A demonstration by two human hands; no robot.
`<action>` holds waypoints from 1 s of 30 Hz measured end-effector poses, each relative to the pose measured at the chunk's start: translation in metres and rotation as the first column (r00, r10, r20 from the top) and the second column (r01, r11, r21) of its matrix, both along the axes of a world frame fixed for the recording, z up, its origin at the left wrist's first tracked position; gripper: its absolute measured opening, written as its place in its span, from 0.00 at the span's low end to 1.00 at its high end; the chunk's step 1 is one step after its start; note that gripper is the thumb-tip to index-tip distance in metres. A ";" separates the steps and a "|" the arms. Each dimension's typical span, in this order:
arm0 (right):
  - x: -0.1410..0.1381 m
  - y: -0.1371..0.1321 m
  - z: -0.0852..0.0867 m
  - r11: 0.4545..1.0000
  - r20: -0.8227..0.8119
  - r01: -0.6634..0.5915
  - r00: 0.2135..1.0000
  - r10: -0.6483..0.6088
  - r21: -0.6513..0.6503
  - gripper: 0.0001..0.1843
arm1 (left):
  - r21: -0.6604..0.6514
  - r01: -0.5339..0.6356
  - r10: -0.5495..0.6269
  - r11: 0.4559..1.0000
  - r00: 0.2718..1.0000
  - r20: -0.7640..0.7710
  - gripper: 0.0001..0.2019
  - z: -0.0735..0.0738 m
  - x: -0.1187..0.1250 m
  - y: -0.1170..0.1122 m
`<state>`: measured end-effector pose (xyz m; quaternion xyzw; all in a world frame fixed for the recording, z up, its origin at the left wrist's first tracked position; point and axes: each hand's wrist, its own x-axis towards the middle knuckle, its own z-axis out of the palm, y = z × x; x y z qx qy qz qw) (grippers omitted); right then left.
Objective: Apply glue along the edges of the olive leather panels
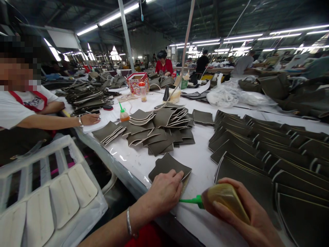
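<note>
My left hand (pixel 167 188) grips the near edge of a dark olive leather-like piece (pixel 168 164) at the table's front edge; its fingers lie over the top and the thumb is hidden. A strip of tan underside shows along the right edge of the piece. My right hand (pixel 246 212) is wrapped round a squeeze bottle (pixel 222 200) of amber liquid, tilted on its side. The bottle's green nozzle (pixel 191 200) points left, its tip close beside my left fingers. Whether the tip touches the piece, I cannot tell.
Loose dark pieces (pixel 159 133) lie heaped ahead; overlapping rows of them (pixel 257 151) fill the right side. A second green-tipped bottle (pixel 124 115) stands behind the heap. At left, a co-worker's hand (pixel 89 119) holds a pen above paper, near a white rack (pixel 77 212) with pale panels.
</note>
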<state>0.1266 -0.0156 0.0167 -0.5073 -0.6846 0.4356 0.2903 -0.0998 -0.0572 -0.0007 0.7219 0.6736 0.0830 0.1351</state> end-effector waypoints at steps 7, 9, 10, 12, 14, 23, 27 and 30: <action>0.011 0.006 -0.010 0.996 0.084 -0.036 0.996 0.029 0.078 0.34 | -0.005 0.002 -0.002 1.000 1.000 0.009 0.19 0.001 0.000 -0.001; 0.009 0.003 -0.008 0.997 0.046 -0.047 0.998 0.044 0.054 0.33 | -0.005 0.004 -0.004 1.000 1.000 0.004 0.19 0.001 0.000 -0.001; 0.006 0.000 -0.005 0.998 0.019 -0.041 0.999 0.040 0.046 0.32 | -0.006 0.005 -0.005 1.000 1.000 -0.001 0.19 0.001 0.000 -0.001; 0.000 -0.003 0.001 0.998 0.006 0.008 1.000 -0.009 0.067 0.29 | -0.011 0.010 -0.010 1.000 1.000 -0.011 0.19 0.001 0.000 0.000; -0.004 -0.002 0.006 0.988 0.038 0.072 0.996 -0.078 0.134 0.28 | -0.017 0.010 -0.010 1.000 1.000 -0.017 0.19 0.001 0.000 0.001; 0.012 0.019 -0.003 0.968 0.106 -0.088 0.992 0.065 0.234 0.28 | -0.011 0.030 -0.030 0.999 1.000 0.002 0.18 0.004 -0.002 0.004; 0.006 0.020 0.002 0.963 0.071 0.045 0.995 -0.067 0.267 0.25 | -0.007 0.034 -0.034 0.999 0.999 -0.005 0.19 0.003 -0.002 0.003; 0.005 0.027 0.001 0.921 0.079 0.080 0.990 -0.119 0.382 0.26 | -0.012 0.034 -0.034 0.999 0.999 -0.006 0.19 0.002 -0.002 0.004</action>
